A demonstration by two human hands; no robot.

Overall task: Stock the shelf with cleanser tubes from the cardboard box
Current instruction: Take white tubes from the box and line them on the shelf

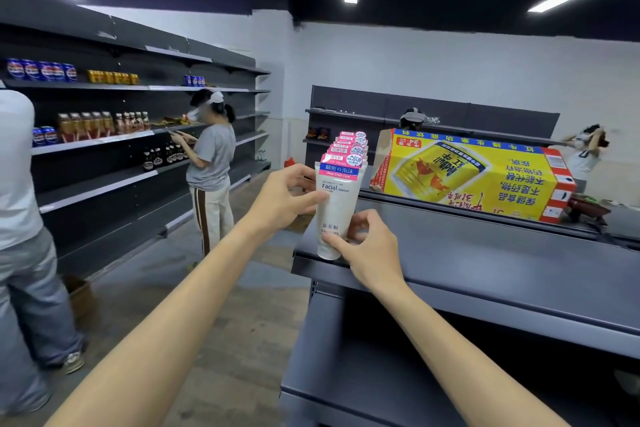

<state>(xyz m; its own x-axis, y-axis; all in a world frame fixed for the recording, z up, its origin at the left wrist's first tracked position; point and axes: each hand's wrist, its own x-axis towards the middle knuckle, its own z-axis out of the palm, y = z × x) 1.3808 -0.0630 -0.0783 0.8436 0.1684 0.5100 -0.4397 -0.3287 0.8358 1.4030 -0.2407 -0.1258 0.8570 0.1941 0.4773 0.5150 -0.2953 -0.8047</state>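
A row of white cleanser tubes with pink tops point(349, 146) stands upright at the left end of the dark grey shelf point(485, 263). The front tube point(337, 204), marked "Facial cleanser", is at the shelf's front edge. My left hand point(287, 198) grips its upper part from the left, thumb on the front. My right hand point(367, 246) pinches its lower end, near the cap, from the right. The yellow and red cardboard box point(474, 177) lies on its side on the shelf top, behind and to the right of the tubes.
An aisle with a wood-pattern floor point(214, 322) runs to the left. A person in a grey shirt point(211, 163) stands at the wall shelves of bottles and cans point(86, 128). Another person in jeans point(24, 218) stands at the far left. Lower shelf boards point(381, 374) sit below my arms.
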